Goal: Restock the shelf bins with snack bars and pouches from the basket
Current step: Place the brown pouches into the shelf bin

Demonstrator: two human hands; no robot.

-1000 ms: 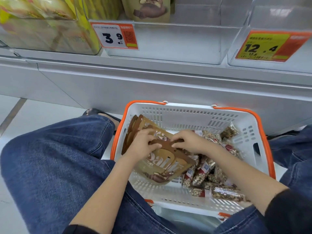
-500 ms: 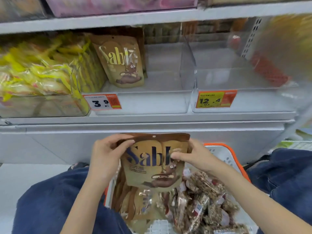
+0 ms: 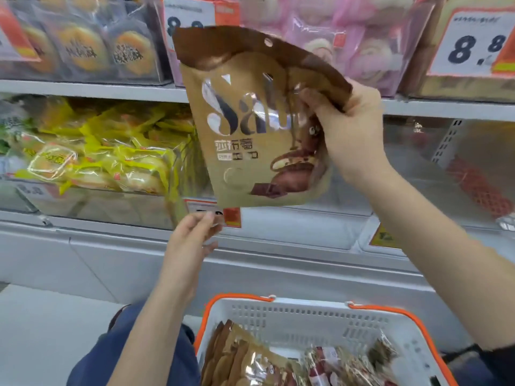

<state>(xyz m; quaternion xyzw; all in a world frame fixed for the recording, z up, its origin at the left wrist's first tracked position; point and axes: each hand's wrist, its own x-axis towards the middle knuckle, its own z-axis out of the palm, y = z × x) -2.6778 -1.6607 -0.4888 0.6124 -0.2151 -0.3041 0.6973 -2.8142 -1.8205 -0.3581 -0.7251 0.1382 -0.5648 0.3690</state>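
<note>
My right hand [image 3: 349,129] grips the upper right corner of a gold-brown Sablé pouch [image 3: 245,129], held up in front of the clear shelf bin [image 3: 348,196]. Just below the pouch's bottom edge, my left hand [image 3: 192,235] hovers with loosely bent fingers and holds nothing. The white basket with orange rim [image 3: 306,316] sits between my knees at the bottom. Inside it lie more brown pouches [image 3: 239,360] at the left and several clear-wrapped snack bars [image 3: 348,366] at the right.
Yellow-wrapped cakes [image 3: 97,154] fill the bin to the left. A red packet [image 3: 479,188] lies in the right bin. Pink and orange packaged goods with price tags [image 3: 473,43] line the upper shelf. Grey shelf base [image 3: 111,260] stands below.
The pouch went from the basket up to shelf height. My left hand let go of it and dropped below it; my right hand alone holds it. The view tilted upward.
</note>
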